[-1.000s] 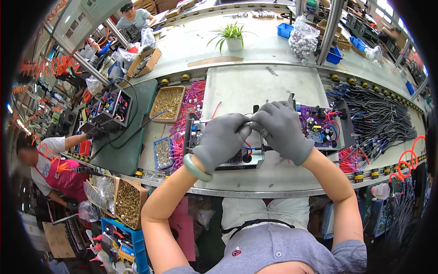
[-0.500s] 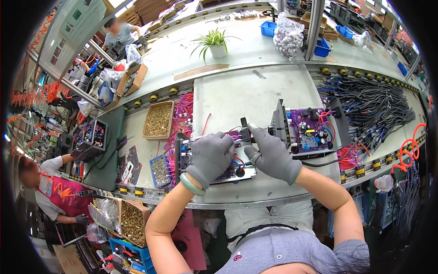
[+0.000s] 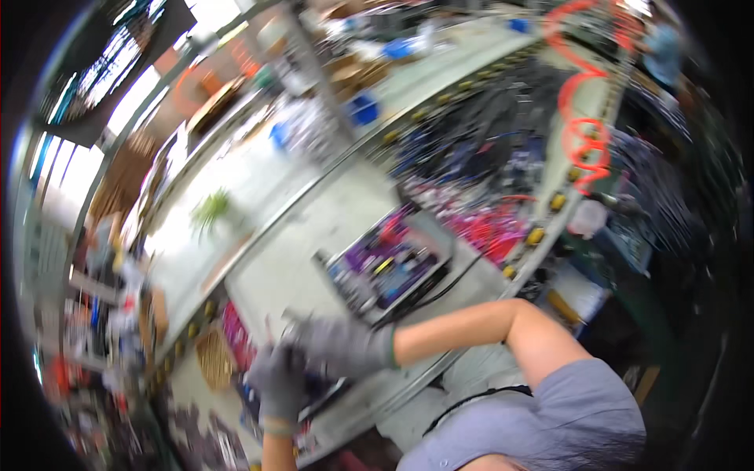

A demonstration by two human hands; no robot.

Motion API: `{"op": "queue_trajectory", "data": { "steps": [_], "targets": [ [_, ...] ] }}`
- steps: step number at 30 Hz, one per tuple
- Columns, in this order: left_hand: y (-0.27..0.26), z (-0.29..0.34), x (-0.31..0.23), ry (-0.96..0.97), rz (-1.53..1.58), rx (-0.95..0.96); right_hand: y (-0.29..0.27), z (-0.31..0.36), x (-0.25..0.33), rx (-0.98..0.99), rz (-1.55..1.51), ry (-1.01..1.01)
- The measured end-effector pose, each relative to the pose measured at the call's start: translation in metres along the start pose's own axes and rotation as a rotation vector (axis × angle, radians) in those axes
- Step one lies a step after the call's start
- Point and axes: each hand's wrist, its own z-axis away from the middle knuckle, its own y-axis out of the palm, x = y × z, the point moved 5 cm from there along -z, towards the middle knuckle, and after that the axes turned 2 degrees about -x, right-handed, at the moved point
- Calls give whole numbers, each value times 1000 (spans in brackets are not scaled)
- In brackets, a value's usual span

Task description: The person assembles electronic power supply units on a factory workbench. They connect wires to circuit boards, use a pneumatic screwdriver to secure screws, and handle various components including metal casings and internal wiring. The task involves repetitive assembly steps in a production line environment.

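Motion blurs the whole head view. My left hand [image 3: 280, 385], in a grey glove, is over the left open metal unit [image 3: 326, 396], which it mostly hides. Beside it, touching or nearly so, is my gloved right hand [image 3: 345, 345], over the same unit's far side. The fingers of both are smeared, so I cannot make out what they grip. To the right lies a second open metal unit [image 3: 385, 267] with a purple circuit board and coloured wires. A black cable [image 3: 452, 284] runs from its near side.
A box of small brass-coloured parts [image 3: 213, 359] stands left of my hands. Pink-red wires [image 3: 491, 228] and a heap of black cables [image 3: 487, 141] lie at the right. Farther off are a potted plant [image 3: 212, 210], a blue bin [image 3: 362, 108] and an orange coiled hose [image 3: 585, 141].
The view has swung and tilted, so the bench now slants up to the right. My hands have come closer together over the left unit. The second unit still lies to their right.
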Motion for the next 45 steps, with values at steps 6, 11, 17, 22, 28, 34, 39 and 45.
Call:
{"op": "queue_trajectory", "data": {
  "steps": [6,11,17,22,28,34,39,45],
  "targets": [
    [-22,24,40,-425,498,-432,-160,56,-45,-346,290,-316],
    [-32,71,91,-957,889,-140,-316,149,-225,-840,643,260],
    [-46,54,129,207,280,-161,-361,297,-404,-601,789,1107],
    [-70,44,52,-763,260,-146,-377,270,-444,-566,734,1261],
    [-50,-15,20,-695,123,-19,-408,328,-511,-490,898,1539],
    [-50,-10,26,-569,299,-103,-405,311,-448,-893,659,992],
    [-34,-71,-24,-373,356,-93,-380,278,-367,-1079,786,753],
    [22,-135,-169,364,425,82,-295,165,-142,-767,323,367]
  ]
}}
